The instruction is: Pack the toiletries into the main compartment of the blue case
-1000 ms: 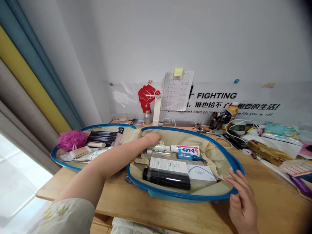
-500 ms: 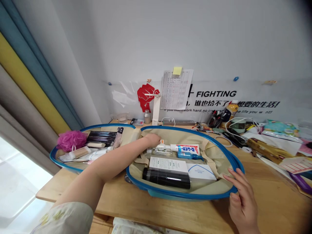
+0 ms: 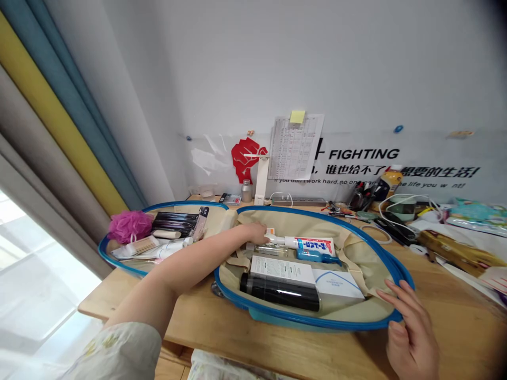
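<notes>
My left hand reaches into the right half of an open blue-rimmed case with beige lining. Its fingers are curled down beside a small white box with an orange label; what they hold is hidden. My right hand has its fingers over the case's right rim and its thumb on the outside. In this half lie a toothpaste tube, a blue tube, a clear bottle, two white boxes and a black cylindrical bottle.
The left half holds a pink bath puff, cotton swabs and a black package. Behind stand a white lamp and a silver-capped bottle. A drink bottle, cables and a gold pouch crowd the wooden desk's right side.
The view has shifted slightly, moving everything a little to the right in the picture. My left hand has edged closer to the small white box; my right hand stays on the rim.
</notes>
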A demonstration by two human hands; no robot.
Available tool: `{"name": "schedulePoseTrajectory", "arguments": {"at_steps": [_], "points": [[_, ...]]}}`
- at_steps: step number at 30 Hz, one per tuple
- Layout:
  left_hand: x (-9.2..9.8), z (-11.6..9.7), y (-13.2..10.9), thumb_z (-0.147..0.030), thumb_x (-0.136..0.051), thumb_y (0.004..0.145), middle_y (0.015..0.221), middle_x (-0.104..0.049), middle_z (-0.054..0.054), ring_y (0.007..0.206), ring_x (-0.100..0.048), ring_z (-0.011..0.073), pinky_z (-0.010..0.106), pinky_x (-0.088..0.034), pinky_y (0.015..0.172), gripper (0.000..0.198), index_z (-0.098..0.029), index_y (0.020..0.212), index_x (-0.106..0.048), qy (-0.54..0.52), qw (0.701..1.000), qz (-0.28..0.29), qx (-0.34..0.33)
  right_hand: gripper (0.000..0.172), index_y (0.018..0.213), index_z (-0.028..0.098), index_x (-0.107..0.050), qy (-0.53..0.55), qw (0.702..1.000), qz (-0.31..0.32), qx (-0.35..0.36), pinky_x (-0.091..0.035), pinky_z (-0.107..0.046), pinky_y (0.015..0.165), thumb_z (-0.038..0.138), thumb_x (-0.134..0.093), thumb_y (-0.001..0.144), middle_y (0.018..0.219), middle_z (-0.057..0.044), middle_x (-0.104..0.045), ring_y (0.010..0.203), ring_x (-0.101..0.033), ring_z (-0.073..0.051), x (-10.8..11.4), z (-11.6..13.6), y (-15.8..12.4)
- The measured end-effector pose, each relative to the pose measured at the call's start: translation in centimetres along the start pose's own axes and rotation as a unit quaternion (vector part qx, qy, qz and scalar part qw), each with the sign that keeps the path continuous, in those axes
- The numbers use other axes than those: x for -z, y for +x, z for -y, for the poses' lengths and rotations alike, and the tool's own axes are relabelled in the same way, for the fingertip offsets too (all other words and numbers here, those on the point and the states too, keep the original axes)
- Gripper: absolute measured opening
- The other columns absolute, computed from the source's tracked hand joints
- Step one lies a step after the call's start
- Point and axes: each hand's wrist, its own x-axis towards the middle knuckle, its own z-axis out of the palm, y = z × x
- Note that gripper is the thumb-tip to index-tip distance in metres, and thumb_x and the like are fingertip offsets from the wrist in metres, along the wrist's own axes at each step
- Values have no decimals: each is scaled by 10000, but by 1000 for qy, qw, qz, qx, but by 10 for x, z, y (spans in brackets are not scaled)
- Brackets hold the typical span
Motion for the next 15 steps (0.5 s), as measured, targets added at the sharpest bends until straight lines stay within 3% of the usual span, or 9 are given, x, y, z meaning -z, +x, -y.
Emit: {"name": "schedulePoseTrajectory", "arguments": {"at_steps": [3,6,10,12,15], "points": [[10,2,-9,-402,-586,933,1256,-590,104,1071,-608,232,463,-524,908,386,-169,1240,-567,-19,1000,-12,-6,345,1090,208,-628,-3,1000,9,0,-401,-602,1052,423,-399,949,1205,-156,-631,1306,-490,-373,1,-2,0],[29,21,-31,-419,-548,948,1337,-564,100,1165,-574,239,464,-470,992,417,-191,1297,-542,-44,997,-54,-20,314,1094,212,-628,-3,1000,6,9,-404,-587,1057,389,-418,942,1202,-158,-636,1308,-491,-368,1,-3,-1],[52,84,-79,-336,-383,1000,1377,-570,-14,1260,-516,179,308,-377,1078,346,-300,1293,-565,-69,990,-118,23,295,1102,220,-625,1,1000,5,10,-409,-599,1045,367,-429,938,1196,-156,-637,1316,-483,-373,2,-3,0],[52,123,-104,-313,-426,982,1303,-618,24,1215,-550,203,341,-407,1053,299,-258,1202,-621,-73,985,-127,89,294,1102,222,-622,1,1000,11,4,-405,-601,1046,372,-428,940,1198,-157,-634,1319,-479,-372,2,-2,0],[33,176,-135,-357,-576,937,1155,-654,81,1047,-624,213,444,-493,949,264,-159,1103,-634,-84,973,-112,186,291,1095,215,-623,3,1000,12,8,-403,-588,1055,374,-431,943,1188,-163,-636,1320,-481,-367,2,-1,1]]}}
